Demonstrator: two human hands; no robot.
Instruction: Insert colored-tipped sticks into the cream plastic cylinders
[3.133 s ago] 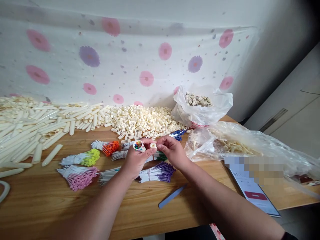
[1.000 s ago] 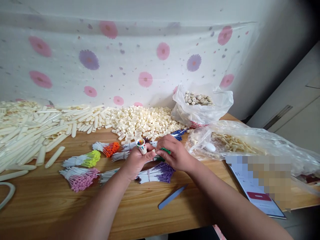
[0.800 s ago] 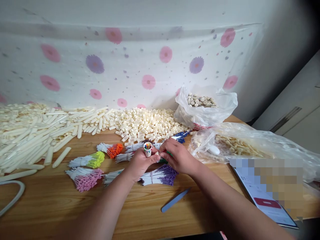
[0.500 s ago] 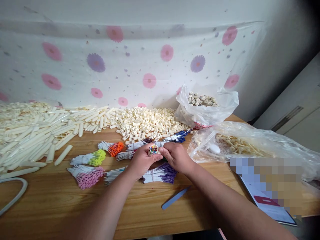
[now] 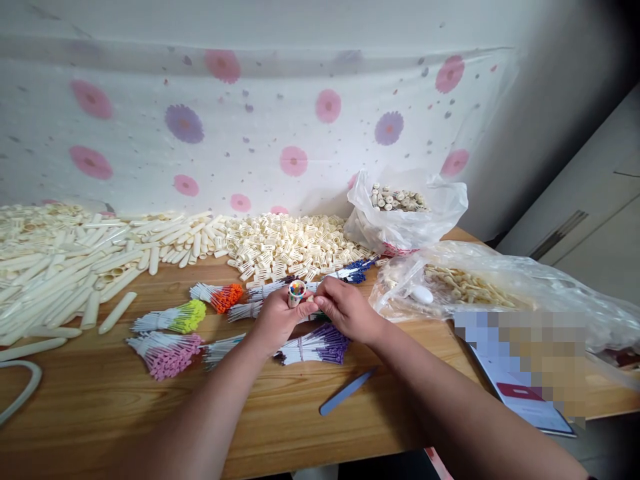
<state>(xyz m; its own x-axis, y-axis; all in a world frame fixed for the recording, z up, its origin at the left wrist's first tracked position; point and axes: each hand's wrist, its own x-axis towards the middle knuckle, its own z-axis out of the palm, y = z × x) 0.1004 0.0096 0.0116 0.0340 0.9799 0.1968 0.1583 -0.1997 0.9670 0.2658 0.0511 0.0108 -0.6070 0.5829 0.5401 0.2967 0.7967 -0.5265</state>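
My left hand (image 5: 277,319) is closed around a cream pen barrel (image 5: 297,294). Its open end points up and towards me, and several multicoloured tips fill it. Close beside it, my right hand (image 5: 346,308) is closed in a pinch against the left thumb; a small cream piece (image 5: 311,299) shows at its fingertips, its kind unclear. Bundles of pen refills with coloured ends lie around the hands: orange (image 5: 227,297), yellow (image 5: 187,316), pink (image 5: 173,355), purple (image 5: 327,344) and dark blue (image 5: 357,270). My wrists and hands partly hide other bundles.
Slotted cream tubes (image 5: 287,243) and long cream barrels (image 5: 65,280) are heaped at the back and left. Tweezers (image 5: 347,392) lie in front. To the right are a bag of cream pieces (image 5: 400,230), a clear bag (image 5: 540,280) and a partly blurred flat screen (image 5: 520,387).
The view has shifted slightly. The pen barrel in my left hand now shows more of its side below the rim. The small cream piece has come into sight between my hands.
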